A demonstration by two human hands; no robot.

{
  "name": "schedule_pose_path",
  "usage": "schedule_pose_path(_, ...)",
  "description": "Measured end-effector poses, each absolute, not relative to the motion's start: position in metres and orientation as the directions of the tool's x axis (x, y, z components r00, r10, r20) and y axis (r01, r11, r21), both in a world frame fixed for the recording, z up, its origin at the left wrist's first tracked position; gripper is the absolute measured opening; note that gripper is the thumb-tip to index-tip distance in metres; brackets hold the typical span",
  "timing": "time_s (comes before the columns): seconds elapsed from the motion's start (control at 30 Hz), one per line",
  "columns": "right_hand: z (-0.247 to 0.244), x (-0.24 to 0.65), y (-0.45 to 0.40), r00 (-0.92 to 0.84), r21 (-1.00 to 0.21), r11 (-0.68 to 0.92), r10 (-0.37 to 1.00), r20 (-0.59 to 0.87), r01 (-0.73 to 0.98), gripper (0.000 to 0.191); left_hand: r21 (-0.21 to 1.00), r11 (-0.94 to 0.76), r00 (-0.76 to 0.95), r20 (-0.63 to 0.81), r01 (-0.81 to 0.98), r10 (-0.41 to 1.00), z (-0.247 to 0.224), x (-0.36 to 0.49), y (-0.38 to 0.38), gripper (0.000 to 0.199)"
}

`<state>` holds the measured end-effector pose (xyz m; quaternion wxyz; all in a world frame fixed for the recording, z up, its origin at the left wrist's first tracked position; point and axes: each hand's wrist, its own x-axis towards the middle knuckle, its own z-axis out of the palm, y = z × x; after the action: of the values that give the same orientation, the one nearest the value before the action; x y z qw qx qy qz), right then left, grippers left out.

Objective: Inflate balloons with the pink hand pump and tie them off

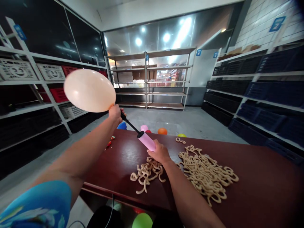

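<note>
A large inflated peach balloon (89, 90) is at the upper left, its neck pinched in my left hand (115, 114). That hand is closed around the neck and the black end of a balloon pump, so the joint between them is hidden. The pump's black rod (132, 124) runs down to its pink barrel (146, 141). My right hand (159, 152) is wrapped round the barrel's lower end, above the dark red table (111, 171). Beneath it lies a small pile of beige curly strands (148, 172).
A larger heap of beige curly strands (205, 172) covers the table's right part. Small red scraps (109, 144) lie at left. Beyond the far edge show an orange balloon (162, 131) and a pink balloon (143, 128); a green balloon (142, 221) is below. Shelves (152, 68) line the walls.
</note>
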<state>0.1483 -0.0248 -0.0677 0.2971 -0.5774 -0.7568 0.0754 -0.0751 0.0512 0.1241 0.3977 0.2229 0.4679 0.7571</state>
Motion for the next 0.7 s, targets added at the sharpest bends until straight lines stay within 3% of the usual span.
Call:
schedule_pose_path(0.2, -0.070, 0.146, -0.025, -0.166, -0.451, 0.311, 0.928, 0.333, 0.836, 0.040, 0.890, -0.283, -0.626, -0.004, -0.358, 0.780, 0.143, -0.087, 0.055, 0.010)
schedule_pose_path(0.53, -0.073, 0.147, -0.027, -0.166, -0.378, 0.276, 0.940, 0.298, 0.884, 0.040, 0.891, -0.111, -0.517, -0.151, -0.441, 0.843, 0.048, -0.020, 0.044, 0.017)
schedule_pose_path(0.7, -0.072, 0.148, -0.026, -0.162, -0.380, 0.275, 0.939, 0.303, 0.883, 0.041, 0.896, -0.114, -0.492, -0.125, -0.429, 0.861, 0.040, -0.010, 0.038, 0.017)
